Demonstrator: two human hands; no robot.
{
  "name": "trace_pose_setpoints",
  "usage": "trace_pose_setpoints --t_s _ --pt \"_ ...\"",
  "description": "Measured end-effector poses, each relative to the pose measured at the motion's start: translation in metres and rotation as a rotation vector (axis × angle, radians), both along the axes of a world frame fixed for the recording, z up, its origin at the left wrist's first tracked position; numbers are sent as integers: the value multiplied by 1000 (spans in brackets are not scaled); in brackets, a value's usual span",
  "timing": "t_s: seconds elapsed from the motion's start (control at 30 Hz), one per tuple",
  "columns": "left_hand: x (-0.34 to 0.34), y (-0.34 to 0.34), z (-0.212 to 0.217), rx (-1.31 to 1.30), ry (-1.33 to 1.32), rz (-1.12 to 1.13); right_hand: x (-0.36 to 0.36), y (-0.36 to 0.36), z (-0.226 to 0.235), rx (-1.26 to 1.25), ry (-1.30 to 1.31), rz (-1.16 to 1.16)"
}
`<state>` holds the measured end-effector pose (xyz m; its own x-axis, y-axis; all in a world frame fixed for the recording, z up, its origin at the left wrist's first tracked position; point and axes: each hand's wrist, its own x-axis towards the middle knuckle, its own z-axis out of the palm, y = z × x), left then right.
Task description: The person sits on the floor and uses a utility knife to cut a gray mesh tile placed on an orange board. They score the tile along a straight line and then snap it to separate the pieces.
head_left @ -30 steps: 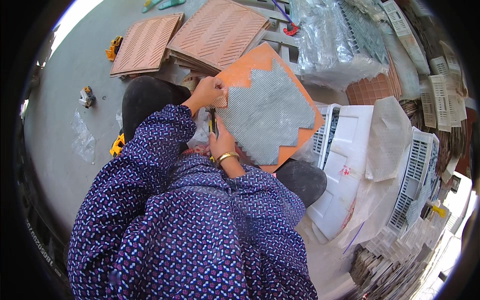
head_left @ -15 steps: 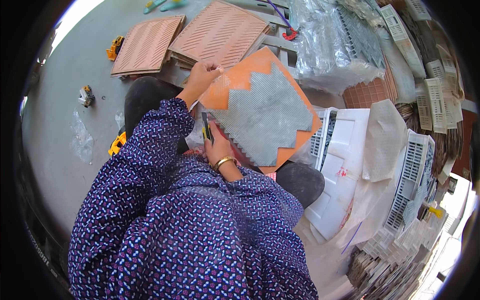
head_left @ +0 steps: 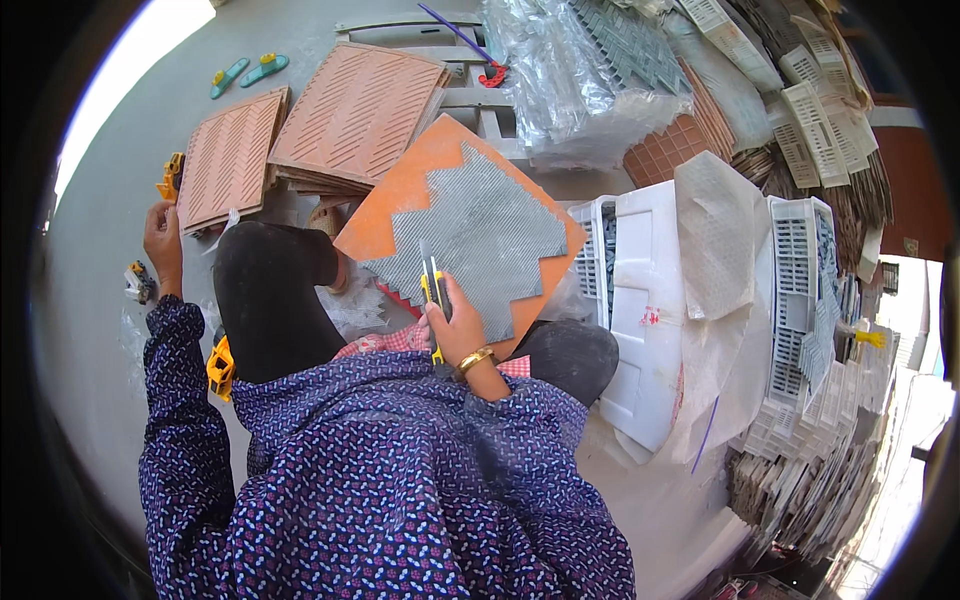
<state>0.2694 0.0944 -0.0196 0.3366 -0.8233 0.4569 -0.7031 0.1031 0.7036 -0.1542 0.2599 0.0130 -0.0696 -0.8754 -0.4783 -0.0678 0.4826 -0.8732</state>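
Observation:
My right hand [head_left: 455, 325] grips a yellow-and-black utility knife [head_left: 434, 290], its blade pointing away from me over the near left edge of a grey mesh-backed mosaic sheet [head_left: 480, 230]. That sheet has stepped edges and lies on an orange board [head_left: 385, 215] resting across my lap. Out to the far left, my left hand [head_left: 163, 235] is raised with its fingers curled closed, just below a yellow-and-black toy vehicle [head_left: 172, 172]. Whether anything is inside those fingers is hidden.
Stacks of ribbed salmon-coloured trays [head_left: 350, 115] stand ahead, beside plastic-wrapped sheets [head_left: 560, 90]. At right are a white foam box lid [head_left: 640, 300] and a white crate of tiles [head_left: 790, 300]. Green sandals [head_left: 264, 69] and another yellow toy vehicle [head_left: 220, 368] lie on the floor.
My left hand has left the board's upper left corner and swung far out left. The knife in my right hand has come over the sheet's edge. My view has shifted too.

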Motion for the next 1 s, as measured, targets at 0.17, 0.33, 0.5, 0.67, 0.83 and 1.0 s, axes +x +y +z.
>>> trace_pose_setpoints --t_s 0.17,0.33,0.5,0.67,0.83,1.0 --pt "8 62 -87 329 -46 -6 -23 -8 -2 -5 -45 -145" --pt "-20 83 -99 406 -385 -312 -69 1 17 -148 -62 -267" --pt "-32 83 -88 600 -484 -440 -137 25 85 -346 247 -474" --pt "-33 73 -71 745 -526 -553 -225 78 143 -410 1370 -570" --pt "-27 65 -57 875 -517 -648 -293 133 148 -208 1584 -444" --pt "10 27 -72 818 -365 -729 -323 151 118 6 1636 -366"
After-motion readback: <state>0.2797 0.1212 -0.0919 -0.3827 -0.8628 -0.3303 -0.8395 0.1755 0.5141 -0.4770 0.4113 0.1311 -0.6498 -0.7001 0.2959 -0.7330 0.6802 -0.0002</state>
